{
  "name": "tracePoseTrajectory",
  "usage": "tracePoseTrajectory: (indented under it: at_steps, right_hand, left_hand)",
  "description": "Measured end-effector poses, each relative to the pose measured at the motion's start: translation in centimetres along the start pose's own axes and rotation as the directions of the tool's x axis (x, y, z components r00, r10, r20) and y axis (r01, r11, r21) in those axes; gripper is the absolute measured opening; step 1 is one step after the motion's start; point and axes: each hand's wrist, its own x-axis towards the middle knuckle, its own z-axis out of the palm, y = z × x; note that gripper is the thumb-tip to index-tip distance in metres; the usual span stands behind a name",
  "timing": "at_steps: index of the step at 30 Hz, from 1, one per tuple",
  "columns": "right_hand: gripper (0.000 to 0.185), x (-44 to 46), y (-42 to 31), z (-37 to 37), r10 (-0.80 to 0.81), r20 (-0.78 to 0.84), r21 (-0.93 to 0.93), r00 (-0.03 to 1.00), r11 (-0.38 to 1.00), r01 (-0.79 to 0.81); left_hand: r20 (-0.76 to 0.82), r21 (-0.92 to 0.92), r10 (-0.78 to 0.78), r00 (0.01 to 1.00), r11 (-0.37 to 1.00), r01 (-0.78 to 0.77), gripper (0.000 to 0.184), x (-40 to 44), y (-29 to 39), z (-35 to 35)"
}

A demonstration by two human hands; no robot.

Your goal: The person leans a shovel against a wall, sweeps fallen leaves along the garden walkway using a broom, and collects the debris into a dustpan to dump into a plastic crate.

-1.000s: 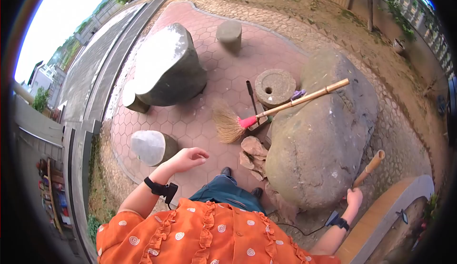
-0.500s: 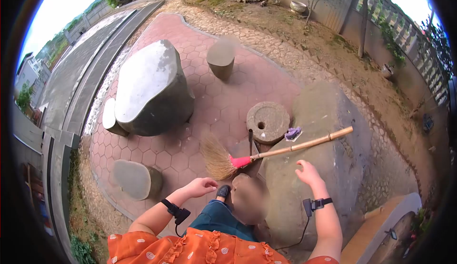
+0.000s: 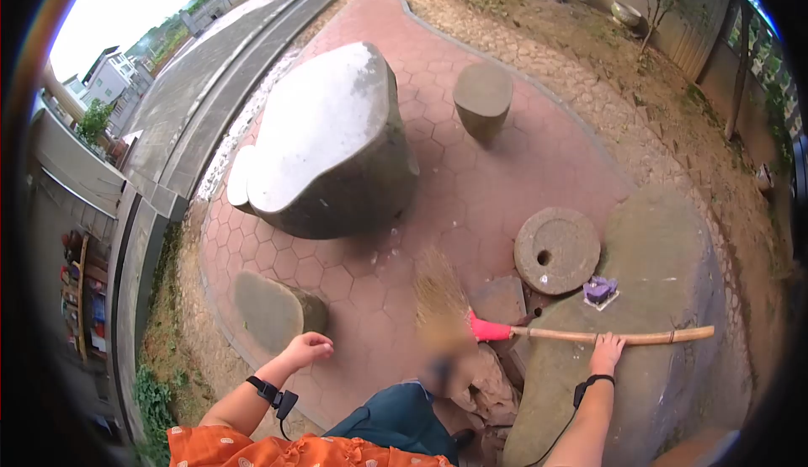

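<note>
A broom with straw bristles, a pink binding and a bamboo handle (image 3: pixel 665 335) lies across the large boulder (image 3: pixel 564 391). My right hand (image 3: pixel 608 351) rests at the handle, its fingers laid over the near middle part; how tightly they close is too small to tell. My left hand (image 3: pixel 307 349) hangs beside a stone stool (image 3: pixel 268 311), fingers loosely curled and touching nothing I can see. Both wrists carry black straps with devices. Just beyond the handle, a purple object (image 3: pixel 600 289) sits on the boulder, near a round millstone (image 3: pixel 557 250) with a hole.
A large flat-topped stone table (image 3: pixel 324 130) stands on the pink paving (image 3: pixel 454 172), with another stone stool (image 3: pixel 483 97) behind it. Broken rocks (image 3: pixel 488 387) lie near my feet. A kerb and a grey road run along the left.
My right hand left a bamboo piece at the lower right, moved over the boulder and reached the broom handle. My left hand stays free. The view has shifted.
</note>
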Motion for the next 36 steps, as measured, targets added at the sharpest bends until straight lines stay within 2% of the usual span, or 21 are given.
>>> tracePoseTrajectory:
  at_steps: [3, 5, 7, 8, 10, 11, 13, 15, 17, 19, 22, 23, 25, 27, 28, 30, 31, 32, 33, 35, 36]
  right_hand:
    - [0.032, -0.5, 0.6, -1.2, 0.031, -0.018, -0.081, 0.999, 0.996, -0.032]
    - [0.036, 1.3, 1.6, 1.7, 0.047, -0.038, -0.087, 0.998, 0.995, -0.05]
    - [0.035, 1.9, 1.5, 5.1, 0.008, -0.271, -0.101, 0.963, 0.994, -0.037]
    - [0.035, 2.0, 0.9, 4.9, 0.003, -0.26, -0.096, 0.965, 0.995, -0.029]
    - [0.035, 2.3, 0.2, 2.5, 0.113, -0.017, -0.098, 0.993, 0.989, -0.114]
    - [0.035, 2.6, -0.4, 1.8, 0.122, 0.009, -0.098, 0.992, 0.988, -0.12]
    - [0.038, 3.1, -0.7, 0.5, 0.062, 0.24, -0.221, 0.969, 0.975, -0.007]
    - [0.042, 0.2, -1.3, -5.1, 0.044, 0.286, -0.105, 0.957, 0.994, -0.014]
    - [0.04, -1.4, -1.8, -5.5, 0.06, 0.305, 0.055, 0.95, 0.995, -0.081]
    - [0.033, -4.7, -3.0, -8.0, -0.001, 0.297, 0.104, 0.955, 0.994, -0.031]
    - [0.026, -11.0, -5.6, -8.9, 0.02, 0.213, 0.095, 0.977, 0.995, -0.042]
    - [0.024, -13.1, -6.7, -8.7, 0.01, 0.176, 0.111, 0.984, 0.993, -0.03]
    - [0.021, -18.1, -8.9, -8.3, 0.015, 0.119, 0.153, 0.993, 0.988, -0.033]
    - [0.023, -23.0, -11.2, -7.9, 0.059, 0.142, 0.173, 0.988, 0.981, -0.084]
    - [0.023, -25.2, -12.2, -7.6, 0.069, 0.15, 0.178, 0.986, 0.979, -0.095]
    - [0.028, -30.6, -14.1, -6.8, 0.11, 0.218, 0.235, 0.97, 0.959, -0.162]
    - [0.03, -33.1, -15.1, -5.7, 0.134, 0.25, 0.268, 0.959, 0.942, -0.202]
    - [0.032, -35.5, -16.1, -4.6, 0.145, 0.349, 0.319, 0.926, 0.91, -0.263]
    - [0.034, -37.9, -17.1, -3.6, 0.146, 0.441, 0.365, 0.885, 0.872, -0.326]
    - [0.036, -43.0, -19.4, -0.8, 0.094, 0.633, 0.484, 0.768, 0.727, -0.488]
    - [0.036, -45.6, -20.9, 0.9, 0.013, 0.697, 0.528, 0.717, 0.667, -0.526]
  left_hand:
    - [-0.032, 0.01, -0.019, 0.999, 1.0, 0.02, 0.023, 1.6, 1.8, 0.7]
    - [0.016, 0.034, -0.009, 1.0, 0.999, 0.008, 0.024, 3.3, 2.7, 2.2]
    - [0.039, 0.077, -0.008, 0.999, 0.997, 0.005, 0.025, 5.2, 3.2, 3.3]
    - [0.1, 0.157, 0.02, 0.995, 0.987, -0.036, 0.026, 6.9, 3.0, 4.3]
    - [0.202, 0.302, 0.068, 0.977, 0.945, -0.128, 0.028, 8.7, 5.3, 7.6]
    - [0.246, 0.365, 0.089, 0.965, 0.914, -0.178, 0.03, 9.2, 7.4, 10.2]
    - [0.421, 0.341, 0.244, 0.874, 0.85, -0.401, 0.035, 11.4, 9.6, 15.3]
    - [0.571, 0.356, 0.264, 0.778, 0.774, -0.524, 0.045, 12.2, 13.4, 21.2]
    - [0.711, 0.248, 0.405, 0.575, 0.621, -0.744, 0.061, 11.8, 16.8, 27.0]
    - [0.759, 0.094, 0.552, 0.345, 0.432, -0.897, 0.076, 12.1, 17.9, 32.2]
    - [0.859, 0.024, 0.442, 0.258, 0.468, -0.883, 0.087, 12.4, 17.7, 38.3]
    - [0.876, 0.041, 0.412, 0.251, 0.455, -0.89, 0.088, 13.0, 16.9, 39.6]
    - [0.866, 0.033, 0.385, 0.318, 0.593, -0.805, 0.082, 13.6, 14.5, 41.7]
    - [0.826, 0.152, 0.369, 0.426, 0.583, -0.798, 0.068, 12.6, 13.4, 42.3]
    - [0.834, 0.151, 0.361, 0.418, 0.58, -0.8, 0.068, 12.9, 12.3, 42.4]
    - [0.614, 0.066, 0.529, 0.586, 0.706, -0.705, 0.051, 13.2, 9.2, 43.4]
    - [0.564, 0.093, 0.429, 0.705, 0.816, -0.571, 0.037, 12.4, 9.3, 42.9]
    - [0.416, 0.123, 0.588, 0.694, 0.719, -0.684, 0.033, 12.3, 8.6, 42.9]
    - [0.3, 0.146, 0.625, 0.721, 0.717, -0.682, 0.031, 12.4, 8.1, 42.7]
    - [0.263, 0.114, 0.598, 0.757, 0.76, -0.64, 0.029, 12.6, 7.8, 41.8]
    - [0.253, 0.07, 0.61, 0.751, 0.763, -0.643, 0.028, 12.6, 7.9, 41.2]
